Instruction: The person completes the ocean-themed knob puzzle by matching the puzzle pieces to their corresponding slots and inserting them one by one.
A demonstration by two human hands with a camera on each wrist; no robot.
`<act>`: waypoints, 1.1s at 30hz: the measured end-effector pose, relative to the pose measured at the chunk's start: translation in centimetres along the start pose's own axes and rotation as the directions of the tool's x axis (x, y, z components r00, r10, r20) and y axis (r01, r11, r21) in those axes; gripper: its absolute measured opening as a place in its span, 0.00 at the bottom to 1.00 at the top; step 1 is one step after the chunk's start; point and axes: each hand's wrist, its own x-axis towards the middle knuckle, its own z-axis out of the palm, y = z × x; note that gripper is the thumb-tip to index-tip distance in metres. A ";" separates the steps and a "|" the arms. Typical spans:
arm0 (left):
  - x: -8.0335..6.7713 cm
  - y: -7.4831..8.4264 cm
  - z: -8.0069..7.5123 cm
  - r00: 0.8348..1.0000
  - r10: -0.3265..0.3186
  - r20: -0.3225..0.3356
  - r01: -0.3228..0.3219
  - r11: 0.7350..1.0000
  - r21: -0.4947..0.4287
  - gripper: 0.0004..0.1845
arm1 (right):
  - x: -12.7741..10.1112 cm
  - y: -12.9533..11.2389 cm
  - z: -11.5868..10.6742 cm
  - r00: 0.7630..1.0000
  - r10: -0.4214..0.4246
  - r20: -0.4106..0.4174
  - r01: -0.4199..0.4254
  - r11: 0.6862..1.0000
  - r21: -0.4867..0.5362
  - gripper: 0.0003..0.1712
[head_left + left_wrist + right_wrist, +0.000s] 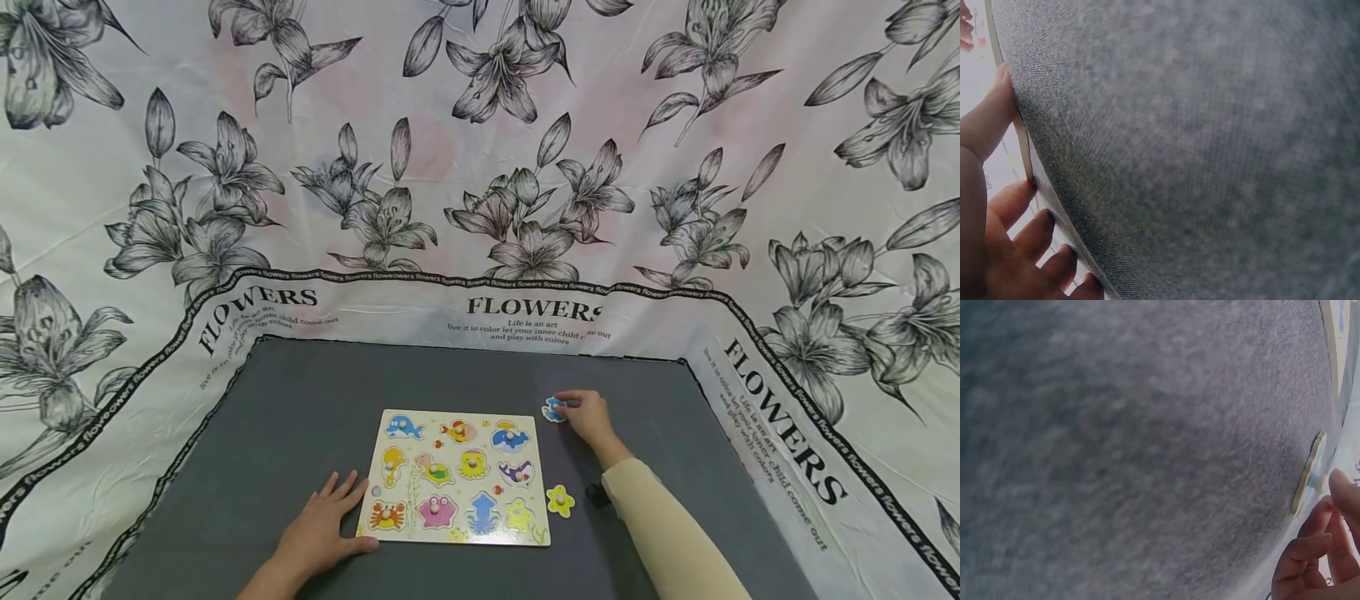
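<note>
one puzzle board (454,477), two loose pieces, two hands on a grey mat.

a white cloth (480,167) printed with grey lilies and the word "flowers" rises behind and to both sides of the grey mat (300,417). the pale wooden puzzle board lies flat on the mat, holding ten bright animal pieces in rows, each with a small peg. the left hand (322,529) lies flat with fingers spread, resting against the board's lower left edge. the right hand (588,417), just beyond the board's upper right corner, has its fingertips on the blue piece (553,409), which lies on the mat; whether it truly pinches the piece, i cannot tell. the yellow piece (560,501) lies off the board's lower right corner, touched by neither hand.
</note>
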 end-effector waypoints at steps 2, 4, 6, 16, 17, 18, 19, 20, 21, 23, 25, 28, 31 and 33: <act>0.1 -0.1 -0.1 1.000 0.005 0.003 -0.005 1.000 0.006 0.59 | 0.1 0.0 0.2 1.000 0.013 0.012 -0.013 1.000 -0.010 0.14; 0.2 -0.1 -0.1 1.000 0.004 0.009 -0.004 1.000 0.006 0.60 | 0.2 0.0 0.4 0.999 0.023 0.024 -0.023 1.000 -0.018 0.14; 0.3 -0.2 -0.1 1.000 0.008 0.013 -0.008 1.000 0.009 0.59 | 0.1 0.0 0.6 0.999 0.033 0.034 -0.033 0.999 -0.019 0.13; 0.4 -0.4 -0.6 1.000 0.009 0.003 -0.009 1.000 0.001 0.59 | 0.1 -0.4 0.8 0.999 -0.008 -0.039 0.008 1.000 0.013 0.13; 0.4 -0.5 -0.6 1.000 0.009 0.003 -0.009 1.000 -0.002 0.59 | 0.1 -0.3 0.8 0.998 -0.013 -0.057 0.014 1.000 0.016 0.13; 0.4 -0.5 -0.6 1.000 0.010 0.002 -0.010 1.000 -0.004 0.59 | 0.0 -0.2 0.8 0.997 -0.015 -0.075 0.017 1.000 0.018 0.12; 0.4 -0.5 -0.5 1.000 0.011 0.002 -0.011 1.000 -0.005 0.59 | -0.1 -0.1 0.7 0.996 -0.014 -0.090 0.016 1.000 0.022 0.12; 0.4 -0.5 -0.4 1.000 0.014 0.001 -0.014 1.000 -0.002 0.59 | -0.2 0.1 0.7 0.995 -0.011 -0.101 0.014 0.999 0.030 0.11; 0.4 -0.5 -0.4 1.000 0.017 0.000 -0.017 1.000 0.001 0.60 | -0.3 0.3 0.6 0.994 -0.009 -0.106 0.012 0.999 0.036 0.11; 0.4 -0.5 -0.3 1.000 0.017 0.000 -0.017 1.000 0.001 0.60 | -0.7 0.2 0.5 0.994 -0.009 -0.106 0.014 0.999 0.050 0.11; 0.4 -0.4 -0.4 1.000 0.017 0.000 -0.017 1.000 0.001 0.60 | -1.1 0.0 0.4 0.995 -0.014 -0.099 0.020 0.998 0.064 0.11; 0.3 -0.5 -0.5 1.000 0.020 -0.001 -0.020 1.000 -0.007 0.59 | -1.7 -0.8 0.3 0.996 -0.009 -0.094 0.017 0.996 0.090 0.11; 0.3 -0.6 -0.4 1.000 0.029 -0.003 -0.029 0.999 -0.015 0.59 | -2.3 -1.6 0.4 0.996 -0.018 -0.086 0.027 0.994 0.109 0.11; 0.4 -0.7 -0.4 0.999 0.033 -0.002 -0.033 0.999 -0.019 0.59 | -2.8 -2.1 0.5 0.996 -0.037 -0.085 0.046 0.993 0.110 0.11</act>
